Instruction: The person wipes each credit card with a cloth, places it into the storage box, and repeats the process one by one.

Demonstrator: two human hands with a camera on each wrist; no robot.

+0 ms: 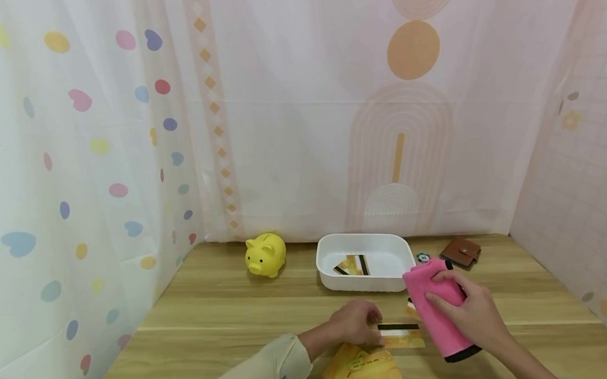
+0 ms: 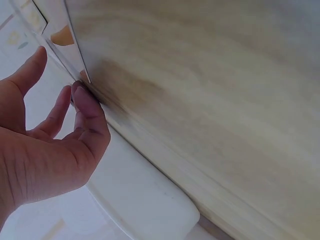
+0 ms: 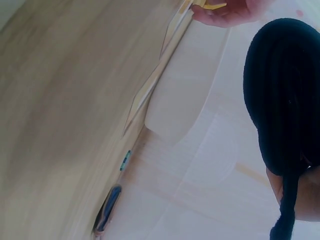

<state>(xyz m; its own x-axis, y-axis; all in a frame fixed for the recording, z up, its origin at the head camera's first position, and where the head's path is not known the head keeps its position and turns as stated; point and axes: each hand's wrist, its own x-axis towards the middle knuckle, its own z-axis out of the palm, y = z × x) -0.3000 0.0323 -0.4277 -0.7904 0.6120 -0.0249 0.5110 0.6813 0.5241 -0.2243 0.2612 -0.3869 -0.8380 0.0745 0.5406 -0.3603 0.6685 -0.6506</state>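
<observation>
On the wooden table [image 1: 212,312], the right hand [image 1: 471,312] wraps its fingers around a rolled pink cloth with a black end [image 1: 436,314] while the left hand [image 1: 352,323] presses loosely curled fingertips onto a yellow card with a black stripe [image 1: 401,335] just before the white plastic tray [image 1: 366,283].

Soft, even light fills the head view; the curtains glow pale and shadows under the tray [image 1: 328,279] are faint. Straight edges bow slightly toward the borders. Both wrist views are washed out and blurred, the table [image 2: 210,100] grain smeared, with bright haze.
</observation>
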